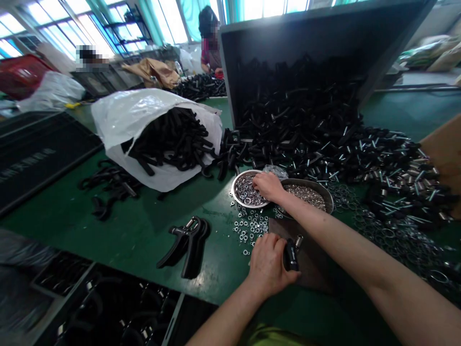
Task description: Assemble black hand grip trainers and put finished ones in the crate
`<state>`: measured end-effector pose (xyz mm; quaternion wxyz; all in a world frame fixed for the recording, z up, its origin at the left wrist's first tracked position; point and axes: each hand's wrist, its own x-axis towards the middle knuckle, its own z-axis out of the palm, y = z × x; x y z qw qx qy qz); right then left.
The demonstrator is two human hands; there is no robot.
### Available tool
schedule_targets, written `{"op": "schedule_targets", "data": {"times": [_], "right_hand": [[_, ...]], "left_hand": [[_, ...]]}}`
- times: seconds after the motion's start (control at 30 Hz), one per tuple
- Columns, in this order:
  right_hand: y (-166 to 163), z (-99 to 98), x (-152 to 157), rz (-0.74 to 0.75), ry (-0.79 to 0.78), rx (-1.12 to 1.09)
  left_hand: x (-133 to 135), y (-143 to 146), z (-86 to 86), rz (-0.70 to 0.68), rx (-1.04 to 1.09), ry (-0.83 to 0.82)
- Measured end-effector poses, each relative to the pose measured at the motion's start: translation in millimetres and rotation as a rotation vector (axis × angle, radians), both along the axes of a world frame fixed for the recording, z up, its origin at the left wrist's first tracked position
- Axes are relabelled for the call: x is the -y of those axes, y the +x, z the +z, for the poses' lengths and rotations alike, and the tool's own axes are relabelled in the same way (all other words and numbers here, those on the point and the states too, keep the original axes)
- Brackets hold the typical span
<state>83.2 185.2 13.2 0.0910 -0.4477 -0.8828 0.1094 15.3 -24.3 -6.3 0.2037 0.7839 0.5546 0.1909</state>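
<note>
My left hand [268,263] is wrapped around a black hand-grip handle [291,255] with a metal spring [298,241] at its upper end, held over a dark plate [313,269]. My right hand [268,186] reaches across to a white-rimmed bowl [234,196] of small metal parts. Its fingertips are bent down among those parts, and what they pinch is hidden. Beside that bowl stands a metal bowl [330,202] of small shiny pieces. Loose nuts [248,228] lie scattered in front. To the left, hand grippers [189,245] with springs lie together on the table.
A white sack [126,113] spills black handles at the left. Behind the bowls, a large tilted bin [230,77] holds a heap of black parts [306,120]. Metal rings [389,245] and bolts spread right. Crates [90,307] stand at lower left. A person [211,53] sits farther back.
</note>
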Motion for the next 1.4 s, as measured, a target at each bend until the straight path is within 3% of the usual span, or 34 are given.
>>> {"op": "schedule_targets", "data": {"times": [0.13,0.27,0.47,0.57,0.67,0.77,0.9,1.2,1.4], "right_hand": [[1.5,2.0,0.1,-0.067,-0.032,-0.167],[16.7,16.8,11.3,-0.126,-0.121,-0.364],[73.3,33.1,92.8,-0.114,-0.300,-0.529],[97.0,22.0,137.1,-0.121,-0.255,-0.475],[106.4,2.4,160.8,-0.111,-0.163,-0.414],[105.2,-12.7,166.3,-0.134,-0.157,-0.412],[101.2,-18.1,168.6,-0.139,-0.122,-0.393],[97.5,-23.0,186.6,-0.058,0.162,-0.270],[97.8,-22.9,184.9,-0.107,0.121,-0.340]], "left_hand": [[-1.7,0.1,1.3,-0.005,-0.008,0.017],[-3.6,-0.6,1.9,-0.024,-0.019,0.016],[-4.5,-2.0,1.8,-0.048,-0.018,0.020],[-4.5,-2.1,2.9,-0.059,-0.013,0.019],[-4.4,-1.7,4.0,-0.067,-0.022,0.024],[-4.0,-1.2,4.9,-0.061,-0.045,0.031],[-3.7,-1.0,6.3,-0.066,-0.056,0.032],[-4.0,0.0,4.4,-0.049,-0.043,0.016],[-5.2,-1.4,4.1,-0.047,-0.047,-0.001]]}}
